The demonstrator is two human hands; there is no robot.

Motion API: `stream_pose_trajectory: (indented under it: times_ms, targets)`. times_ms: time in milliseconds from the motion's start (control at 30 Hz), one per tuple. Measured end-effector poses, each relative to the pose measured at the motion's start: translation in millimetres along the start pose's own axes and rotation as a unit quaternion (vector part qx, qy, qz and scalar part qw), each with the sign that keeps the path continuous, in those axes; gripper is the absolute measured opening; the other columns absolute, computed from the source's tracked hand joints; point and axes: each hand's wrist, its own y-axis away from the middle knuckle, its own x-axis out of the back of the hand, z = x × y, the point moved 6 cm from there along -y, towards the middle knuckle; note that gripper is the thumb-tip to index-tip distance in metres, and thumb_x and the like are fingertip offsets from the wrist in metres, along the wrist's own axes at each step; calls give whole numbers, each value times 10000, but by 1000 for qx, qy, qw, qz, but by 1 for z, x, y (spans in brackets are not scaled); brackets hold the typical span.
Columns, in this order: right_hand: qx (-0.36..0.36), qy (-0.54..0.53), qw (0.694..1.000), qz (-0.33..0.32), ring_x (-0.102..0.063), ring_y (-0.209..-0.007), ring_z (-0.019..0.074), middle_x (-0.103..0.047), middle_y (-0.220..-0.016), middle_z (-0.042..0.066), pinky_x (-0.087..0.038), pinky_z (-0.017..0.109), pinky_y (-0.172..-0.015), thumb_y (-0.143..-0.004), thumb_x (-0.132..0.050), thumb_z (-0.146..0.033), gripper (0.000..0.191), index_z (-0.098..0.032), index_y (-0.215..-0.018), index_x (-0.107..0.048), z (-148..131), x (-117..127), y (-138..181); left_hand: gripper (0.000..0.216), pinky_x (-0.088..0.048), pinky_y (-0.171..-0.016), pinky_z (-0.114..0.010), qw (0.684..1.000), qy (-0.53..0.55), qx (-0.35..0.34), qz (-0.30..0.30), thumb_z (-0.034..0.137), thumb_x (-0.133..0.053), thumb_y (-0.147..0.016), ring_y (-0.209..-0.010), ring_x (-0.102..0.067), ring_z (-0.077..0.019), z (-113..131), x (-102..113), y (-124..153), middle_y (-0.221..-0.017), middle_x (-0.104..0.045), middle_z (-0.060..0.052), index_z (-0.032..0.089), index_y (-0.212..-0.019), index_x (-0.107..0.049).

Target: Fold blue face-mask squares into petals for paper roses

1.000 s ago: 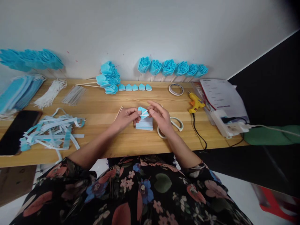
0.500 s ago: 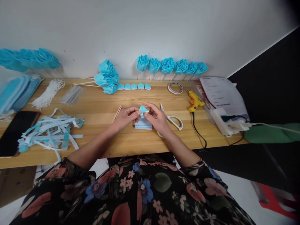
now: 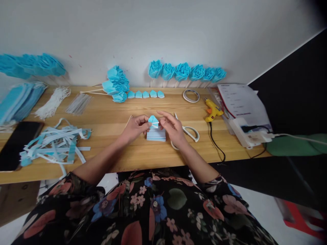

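Note:
A small folded light-blue petal of mask-like fabric (image 3: 153,119), with a pointed top and a white band across its lower part, is held up over the table. My left hand (image 3: 139,127) pinches its left side between thumb and fingers. At the right edge of the petal, the thumb and fingertips of my right hand (image 3: 172,128) are drawn together, with the index finger raised; the exact contact is small and hard to see. Below both hands lies a stack of pale-blue fabric pieces (image 3: 156,135). White-handled scissors (image 3: 191,133) lie partly under my right hand.
Several folded petals (image 3: 145,94) line up behind my hands, beside blue fabric flowers (image 3: 116,83). A tape roll (image 3: 191,96), yellow glue gun (image 3: 213,110) and power strip (image 3: 246,132) are rightward. Cut strips (image 3: 56,143), a phone (image 3: 19,144) and masks (image 3: 21,100) lie leftward.
The folded petal has shifted slightly left and turned, now showing its white band. My right fingers have moved from over its front to its right edge, uncovering more of the stack below.

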Motion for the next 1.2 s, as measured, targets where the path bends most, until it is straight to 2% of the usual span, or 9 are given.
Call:
stream_pose_trajectory:
  times_ms: [200,333,433,533,667,733,800,967,1200]
  targets:
    - [-1,-26,1000,-14,-525,-670,112,-609,-789,-26,-444,265,-637,-841,-695,-384,414,-243,-1227,-654,4,1,-4,270,-439,-499,-205,1000,-13,9,9,374,-761,-715,-473,-526,-77,0,0,0,-574,-599,29,158,-739,-601]
    - [21,5,1000,-12,-553,-701,118,-623,-808,-15,-462,266,-654,-857,-669,-367,405,-240,-1241,-647,4,-4,-2,321,-446,-510,-215,1000,-25,12,14,454,-721,-765,-482,-536,-85,1,0,0,-581,-610,15,159,-717,-604]
    - [32,40,999,-10,-593,-741,127,-653,-840,-5,-494,274,-685,-871,-635,-351,382,-245,-1237,-655,-3,-2,0,356,-443,-508,-221,999,-45,26,13,484,-737,-744,-479,-530,-88,-1,-1,1,-583,-608,9,156,-681,-614]
    - [38,74,996,22,-642,-811,142,-700,-905,13,-528,284,-722,-890,-606,-371,346,-254,-1207,-675,-15,18,-2,348,-417,-501,-218,998,-52,22,40,464,-749,-734,-474,-506,-82,-1,3,1,-575,-607,7,158,-643,-610]
    - [22,95,988,119,-649,-723,130,-728,-866,19,-511,256,-617,-903,-580,-377,285,-220,-1104,-706,-21,70,-7,346,-402,-511,-216,997,-39,8,60,442,-734,-758,-485,-499,-79,-1,7,0,-573,-601,6,159,-613,-599]
    - [5,129,984,123,-652,-686,131,-735,-831,14,-501,258,-606,-877,-590,-330,240,-197,-1036,-712,-16,87,-8,334,-403,-515,-219,998,-35,9,55,431,-734,-762,-488,-501,-80,-2,6,0,-569,-598,6,157,-618,-609]
    - [-4,187,976,110,-664,-698,141,-744,-831,17,-509,278,-659,-866,-597,-289,196,-187,-978,-721,-8,95,-8,322,-402,-513,-222,998,-32,9,52,423,-732,-766,-486,-501,-82,-2,6,0,-566,-598,5,157,-625,-616]
    - [6,331,942,57,-674,-782,173,-763,-904,34,-489,305,-741,-864,-613,-204,142,-199,-925,-741,3,86,-5,313,-400,-521,-222,998,-35,8,54,408,-718,-781,-492,-502,-80,-3,6,1,-570,-601,4,155,-627,-616]
    - [20,418,908,0,-654,-799,183,-750,-869,31,-435,296,-728,-890,-633,-178,104,-214,-873,-729,3,70,-8,329,-397,-522,-224,998,-36,5,50,424,-711,-790,-490,-499,-80,-4,6,0,-569,-598,8,155,-626,-619]
